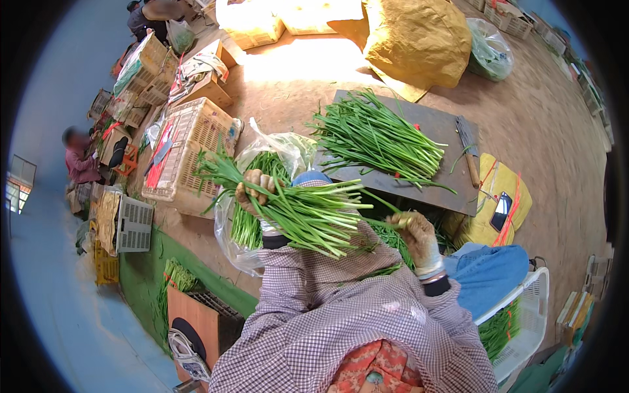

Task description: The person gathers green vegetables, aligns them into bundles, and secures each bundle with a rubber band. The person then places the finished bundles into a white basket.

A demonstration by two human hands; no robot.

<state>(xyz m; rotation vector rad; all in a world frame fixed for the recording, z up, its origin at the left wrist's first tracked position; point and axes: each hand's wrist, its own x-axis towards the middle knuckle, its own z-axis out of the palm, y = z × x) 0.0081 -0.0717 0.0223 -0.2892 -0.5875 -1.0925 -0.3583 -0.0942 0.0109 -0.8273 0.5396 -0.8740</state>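
Observation:
My left hand [255, 189], in a soiled glove, grips a loose bunch of garlic chives [319, 211] above my lap, pale stem ends pointing right. My right hand [417, 238], gloved too, is raised to the right of the bunch, its fingers closed on a thin green stalk [381, 200]. Beyond them a larger pile of chives [378, 140] lies on a dark board [449, 196]. A wooden-handled knife [471, 164] rests at the board's right side. Below my left hand, a clear plastic bag [226, 223] holds more chives [245, 228].
Left stands an upturned plastic crate [196, 142] with a knife [162, 152] on top. A yellow bundle [518, 196] bearing a phone [501, 211] and red ties sits right. A white basket [535, 314] holds tied chives. Another person [81, 157] sits far left.

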